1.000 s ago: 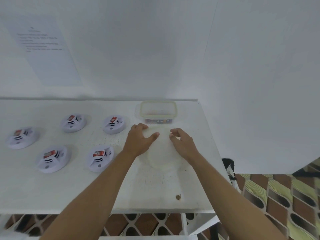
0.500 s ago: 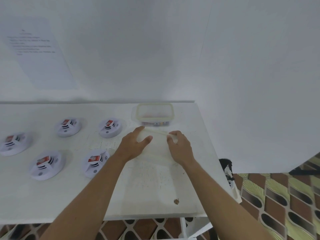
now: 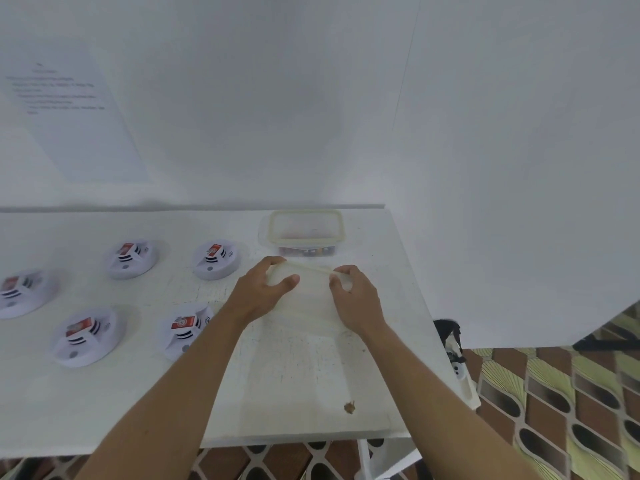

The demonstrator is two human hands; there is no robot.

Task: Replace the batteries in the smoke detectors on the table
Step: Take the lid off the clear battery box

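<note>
Both hands, left hand and right hand, are clamped on a white detector mid-frame, now tipped up off the surface, so it's probably getting opened. Five smoke detectors wait at left.

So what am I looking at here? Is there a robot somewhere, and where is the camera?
No robot: a person wears a camera on the head, looking down at their own arms. The left hand and right hand both grip a pale, translucent lid, its far edge tilted up off the white table. Behind it stands an open tub with small colourful items inside, probably batteries. To the left lie five round smoke detectors, each with a red label.
</note>
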